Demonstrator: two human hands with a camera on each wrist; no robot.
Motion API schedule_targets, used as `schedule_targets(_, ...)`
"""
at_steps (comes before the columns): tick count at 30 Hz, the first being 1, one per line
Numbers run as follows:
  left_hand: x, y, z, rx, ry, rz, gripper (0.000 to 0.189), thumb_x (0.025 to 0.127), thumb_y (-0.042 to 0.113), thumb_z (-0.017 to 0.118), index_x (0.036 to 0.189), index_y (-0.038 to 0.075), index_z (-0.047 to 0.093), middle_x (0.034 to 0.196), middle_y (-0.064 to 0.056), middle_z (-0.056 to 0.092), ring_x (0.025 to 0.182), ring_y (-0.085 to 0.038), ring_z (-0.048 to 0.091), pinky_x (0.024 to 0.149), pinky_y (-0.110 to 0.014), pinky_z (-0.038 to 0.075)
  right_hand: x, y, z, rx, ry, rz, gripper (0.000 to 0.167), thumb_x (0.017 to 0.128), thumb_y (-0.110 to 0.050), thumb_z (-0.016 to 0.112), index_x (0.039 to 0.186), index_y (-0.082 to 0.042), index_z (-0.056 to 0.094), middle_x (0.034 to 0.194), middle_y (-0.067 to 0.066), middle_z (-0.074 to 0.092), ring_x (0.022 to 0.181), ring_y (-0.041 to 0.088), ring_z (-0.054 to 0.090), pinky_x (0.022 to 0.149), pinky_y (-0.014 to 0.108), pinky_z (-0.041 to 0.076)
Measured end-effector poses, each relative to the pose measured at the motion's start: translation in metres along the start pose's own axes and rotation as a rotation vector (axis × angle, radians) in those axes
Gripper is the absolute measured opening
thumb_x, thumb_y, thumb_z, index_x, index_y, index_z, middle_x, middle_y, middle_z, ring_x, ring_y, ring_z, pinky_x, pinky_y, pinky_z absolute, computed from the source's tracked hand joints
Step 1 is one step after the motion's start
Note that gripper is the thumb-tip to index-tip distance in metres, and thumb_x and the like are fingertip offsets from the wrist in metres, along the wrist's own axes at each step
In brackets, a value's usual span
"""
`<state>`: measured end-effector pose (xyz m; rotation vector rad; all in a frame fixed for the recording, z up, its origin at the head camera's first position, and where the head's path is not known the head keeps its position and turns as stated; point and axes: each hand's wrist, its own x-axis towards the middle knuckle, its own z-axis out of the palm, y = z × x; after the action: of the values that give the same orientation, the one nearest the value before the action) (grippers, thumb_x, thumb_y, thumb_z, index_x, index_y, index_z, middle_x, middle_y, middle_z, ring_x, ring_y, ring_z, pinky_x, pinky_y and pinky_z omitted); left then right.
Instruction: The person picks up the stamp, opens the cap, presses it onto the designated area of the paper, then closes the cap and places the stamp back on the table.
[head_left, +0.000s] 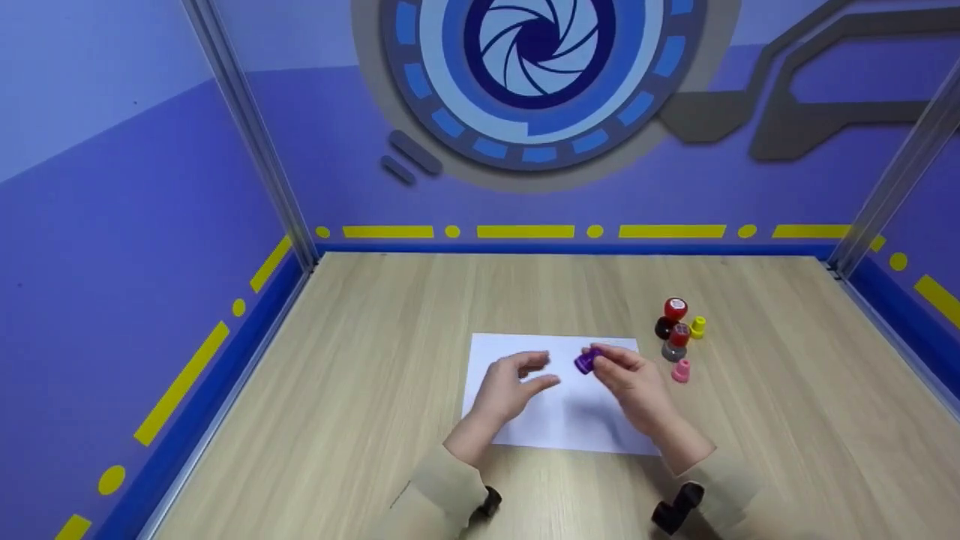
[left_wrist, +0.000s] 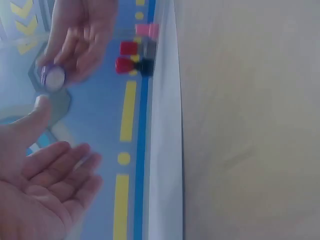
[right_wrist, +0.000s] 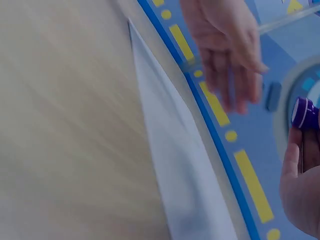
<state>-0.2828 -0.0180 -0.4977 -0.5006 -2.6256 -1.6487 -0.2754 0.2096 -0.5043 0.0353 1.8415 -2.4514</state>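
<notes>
Nearest, both sleeves (head_left: 431,484) run off the bottom edge. The left hand (head_left: 510,386) has thumb and fingers spread. The right hand's (head_left: 637,384) fingers pinch and partly hide a purple stamp (head_left: 586,363) at its 10 o'clock, above white paper (head_left: 536,427). Toward 1 to 3 o'clock on the worktop (head_left: 787,375) stand a pink stamp (head_left: 681,372), a grey-based red stamp (head_left: 679,334), a yellow stamp (head_left: 698,328) and a black-based red stamp (head_left: 676,308), their print unreadably small.

Purple stamp (head_left: 586,363), smooth glossy plastic; sheet (head_left: 564,409), matt white paper; red-topped stamp (head_left: 676,308) at its two o'clock, shiny plastic; tabletop (head_left: 390,337), smooth wood-grain finish; corner post (head_left: 253,131) at the sheet's ten o'clock, metal; sleeve (head_left: 442,491), matt cloth.
</notes>
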Motion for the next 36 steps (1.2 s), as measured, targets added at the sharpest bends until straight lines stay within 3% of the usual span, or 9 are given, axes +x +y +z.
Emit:
schedule_targets(4,-0.001,0.002,0.012,-0.223,0.033,0.028,0.035,0.088,0.011,0.081,0.12,-0.002,0.073,0.11,-0.017,0.078,0.103,-0.029,0.077,0.09,-0.028,0.063,-0.003,0.012,0.021,0.081,0.036,0.0,0.024,0.102,0.002,0.058,0.114,-0.01,0.075,0.109,-0.002,0.077,0.108,0.009,0.073,0.097,0.022,0.059)
schedule_targets(8,-0.001,0.0,0.016,-0.309,0.075,0.035,0.029,0.087,0.007,0.082,0.113,-0.002,0.076,0.104,-0.018,0.079,0.097,-0.027,0.078,0.083,-0.022,0.063,-0.004,0.02,0.033,0.144,0.068,0.0,0.025,0.101,0.005,0.057,0.119,-0.002,0.072,0.108,0.001,0.076,0.106,0.009,0.073,0.096,0.022,0.059)
schedule_targets(19,-0.002,0.0,0.017,-0.325,0.135,0.029,0.021,0.087,0.004,0.081,0.107,-0.002,0.078,0.104,-0.018,0.078,0.097,-0.027,0.077,0.082,-0.022,0.063,0.001,0.026,0.038,0.107,0.087,-0.026,0.026,0.098,0.004,0.063,0.123,0.003,0.071,0.107,0.001,0.078,0.103,0.009,0.074,0.093,0.021,0.06)
schedule_targets(25,0.001,-0.004,0.011,-0.373,0.156,0.026,0.021,0.087,0.004,0.08,0.106,-0.004,0.077,0.105,-0.02,0.078,0.098,-0.027,0.077,0.085,-0.022,0.063,0.009,0.02,0.043,0.229,0.041,0.094,0.021,0.102,-0.003,0.06,0.119,-0.004,0.073,0.107,-0.001,0.078,0.103,0.007,0.074,0.094,0.02,0.059)
schedule_targets(29,0.006,-0.009,0.002,-0.414,0.212,0.023,0.022,0.087,0.001,0.079,0.107,-0.008,0.075,0.105,-0.024,0.077,0.098,-0.027,0.077,0.085,-0.024,0.063,0.022,0.008,0.045,0.335,0.038,0.165,0.017,0.105,-0.01,0.058,0.112,-0.01,0.074,0.104,-0.002,0.079,0.101,0.007,0.074,0.094,0.019,0.059)
schedule_targets(33,0.011,-0.015,-0.01,-0.458,0.305,-0.023,0.024,0.087,-0.002,0.079,0.107,-0.012,0.071,0.107,-0.026,0.075,0.098,-0.028,0.077,0.084,-0.025,0.064,0.042,0.002,0.045,0.202,0.091,0.083,0.023,0.102,-0.011,0.064,0.122,-0.002,0.07,0.101,-0.005,0.078,0.098,0.004,0.074,0.091,0.017,0.059)
schedule_targets(36,0.012,-0.02,-0.016,-0.481,0.351,-0.06,0.027,0.085,-0.004,0.08,0.109,-0.013,0.069,0.11,-0.026,0.073,0.1,-0.03,0.076,0.085,-0.025,0.064,0.057,0.004,0.044,-0.057,0.143,-0.013,0.035,0.097,-0.009,0.072,0.128,0.005,0.067,0.102,-0.002,0.078,0.095,0.002,0.072,0.088,0.015,0.058)
